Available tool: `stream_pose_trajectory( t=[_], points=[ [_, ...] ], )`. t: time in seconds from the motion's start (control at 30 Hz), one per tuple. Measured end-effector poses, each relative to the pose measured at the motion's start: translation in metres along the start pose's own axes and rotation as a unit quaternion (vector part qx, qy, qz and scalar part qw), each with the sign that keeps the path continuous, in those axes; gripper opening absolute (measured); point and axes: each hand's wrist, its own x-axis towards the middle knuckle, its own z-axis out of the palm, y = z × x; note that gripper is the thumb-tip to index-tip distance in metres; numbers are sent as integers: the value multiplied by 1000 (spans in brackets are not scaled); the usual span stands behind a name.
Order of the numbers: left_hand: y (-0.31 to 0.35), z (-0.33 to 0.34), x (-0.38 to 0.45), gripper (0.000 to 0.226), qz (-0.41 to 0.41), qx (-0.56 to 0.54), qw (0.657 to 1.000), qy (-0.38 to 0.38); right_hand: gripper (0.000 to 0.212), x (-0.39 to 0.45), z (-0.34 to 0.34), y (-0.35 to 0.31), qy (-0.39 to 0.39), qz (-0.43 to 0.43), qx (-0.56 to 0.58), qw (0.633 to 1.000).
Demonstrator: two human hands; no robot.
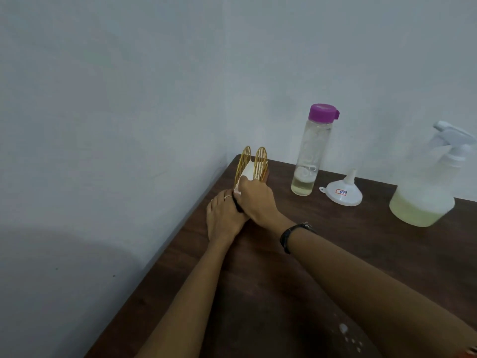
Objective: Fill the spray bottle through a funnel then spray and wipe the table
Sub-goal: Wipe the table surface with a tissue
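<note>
My right hand (254, 200) pinches a napkin (245, 174) in the gold holder (251, 162) at table's far-left corner, left hand (223, 218) flat w/ fingers together steadying; thin, tears easily, so grip near edge

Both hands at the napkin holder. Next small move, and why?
Probably pull the white napkin up out of the gold wire holder: the right hand pinches it, the left hand rests at the base, and droplets lie on the table.
</note>
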Motion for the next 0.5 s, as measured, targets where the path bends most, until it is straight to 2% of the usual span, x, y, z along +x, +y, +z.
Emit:
stream_pose_trajectory(
  t=[0.1, 0.3, 0.43, 0.5],
  points=[
    [-1, 2, 0, 59, 1, 2, 1000, 1, 29, 2, 2, 3, 2, 11, 11, 1000],
    [-1, 1, 1, 82, -8, -12, 1000, -10, 28, 8, -6, 9, 11, 38, 92, 995],
    [0, -1, 0, 90, -18, -5, 1000, -19, 27, 11, -22, 11, 50, 46, 114, 991],
    [0, -2, -1, 90, -18, 4, 1000, -20, 25, 13, -33, 12, 58, 61, 167, 982]
  ],
)
